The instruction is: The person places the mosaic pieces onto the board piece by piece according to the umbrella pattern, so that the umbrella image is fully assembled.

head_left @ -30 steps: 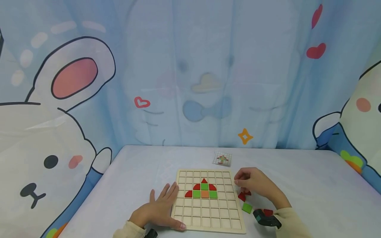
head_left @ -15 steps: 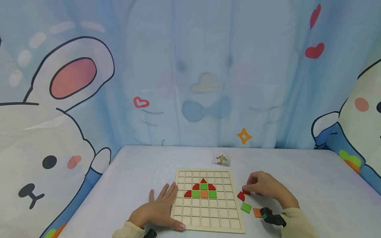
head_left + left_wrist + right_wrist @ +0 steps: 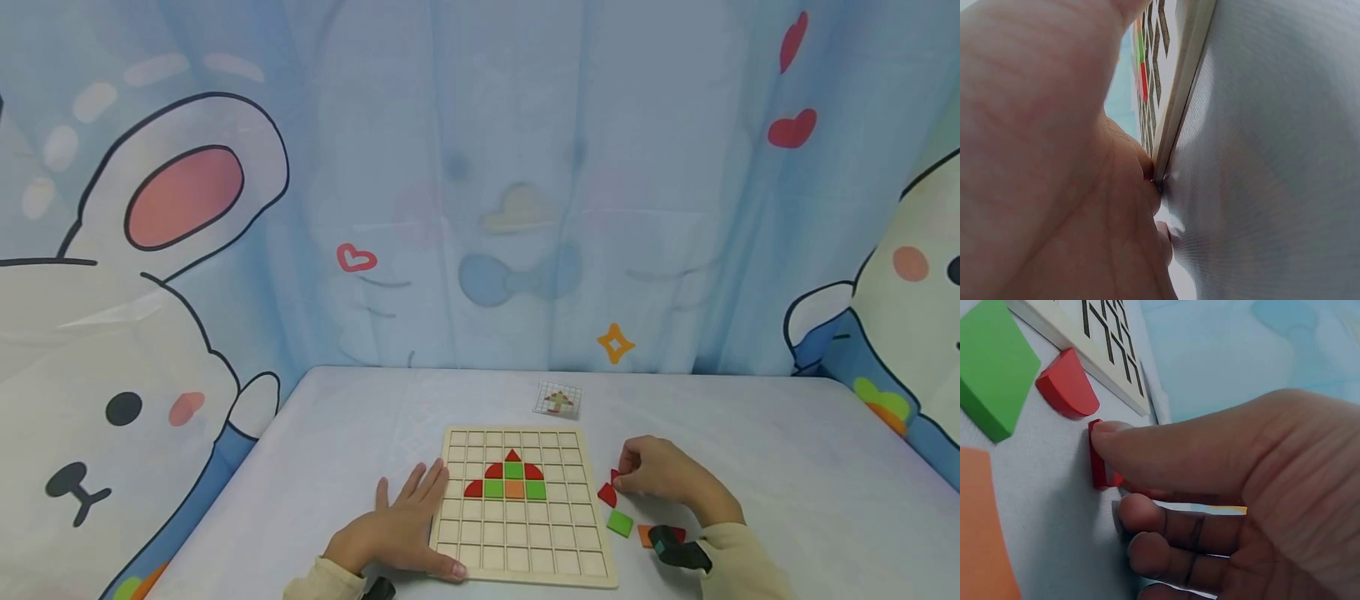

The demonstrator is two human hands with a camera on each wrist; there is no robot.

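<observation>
A wooden grid board [image 3: 525,560] lies on the white table, bearing a pattern of red, green and orange blocks. My left hand [image 3: 401,529] rests along its left edge, fingers spread and thumb at the near corner; in the left wrist view the palm [image 3: 1066,206] hides much of the board. Right of the board, my right hand [image 3: 667,477] pinches a small red block [image 3: 1098,464] between thumb and forefinger. That block stands tipped up, and its full shape is hidden. Close by lies a red quarter-round block [image 3: 1069,387], with a green square block [image 3: 619,523] nearer me.
An orange block [image 3: 645,535] and another red block [image 3: 679,533] lie partly behind the black wrist camera [image 3: 671,550]. Beyond the board is a small pattern card [image 3: 558,400]. A printed blue curtain [image 3: 517,333] hangs behind the table.
From the board's right edge my right hand has moved right and slightly nearer, onto the red block it now pinches. My left hand and the pattern on the board look the same.
</observation>
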